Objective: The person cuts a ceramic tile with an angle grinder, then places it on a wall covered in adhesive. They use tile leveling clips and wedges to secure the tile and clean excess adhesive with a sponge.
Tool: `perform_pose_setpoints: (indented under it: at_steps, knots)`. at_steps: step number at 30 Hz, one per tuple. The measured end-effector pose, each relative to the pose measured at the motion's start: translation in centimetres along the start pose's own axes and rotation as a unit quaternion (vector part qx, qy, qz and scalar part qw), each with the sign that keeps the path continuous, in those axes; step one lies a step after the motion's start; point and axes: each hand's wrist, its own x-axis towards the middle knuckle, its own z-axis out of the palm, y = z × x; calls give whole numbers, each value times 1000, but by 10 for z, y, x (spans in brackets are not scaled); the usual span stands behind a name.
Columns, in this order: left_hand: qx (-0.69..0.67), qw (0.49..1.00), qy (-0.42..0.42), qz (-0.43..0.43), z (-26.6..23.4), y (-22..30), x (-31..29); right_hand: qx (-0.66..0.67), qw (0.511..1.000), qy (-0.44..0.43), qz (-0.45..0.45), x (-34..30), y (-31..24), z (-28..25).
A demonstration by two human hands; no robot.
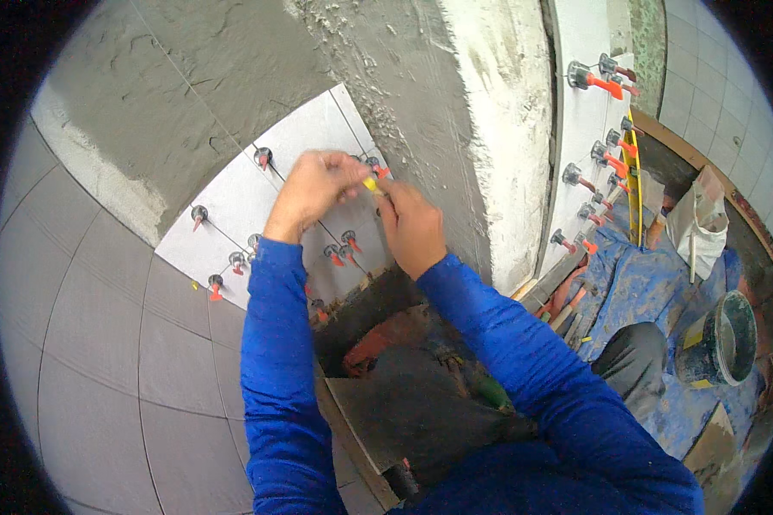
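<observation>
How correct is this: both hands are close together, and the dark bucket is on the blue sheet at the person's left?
The side is wrong: the head view shows the dark bucket at the person's right. It is indeed on the blue sheet, and the left hand and right hand are close together.

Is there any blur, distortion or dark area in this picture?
Head view: black surrounds the round image; joints of the grey floor tiles bend toward its rim. Same head view: the left hand looks slightly blurred, perhaps from motion.
</observation>
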Motion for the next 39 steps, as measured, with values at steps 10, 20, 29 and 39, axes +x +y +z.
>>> perform_pose_setpoints:
  at_steps: [10,20,29,39]
  knots:
    - [360,889,227,170,-37,-15,132,-148,985,22,80,40,36,62]
    - [362,894,236,113,-23,-21,135,-198,975,14,102,34,56,78]
    - [371,884,255,126,-21,-22,139,-205,971,17,124,38,59,86]
    - [382,882,246,123,-22,-21,143,-154,976,55,143,42,64,91]
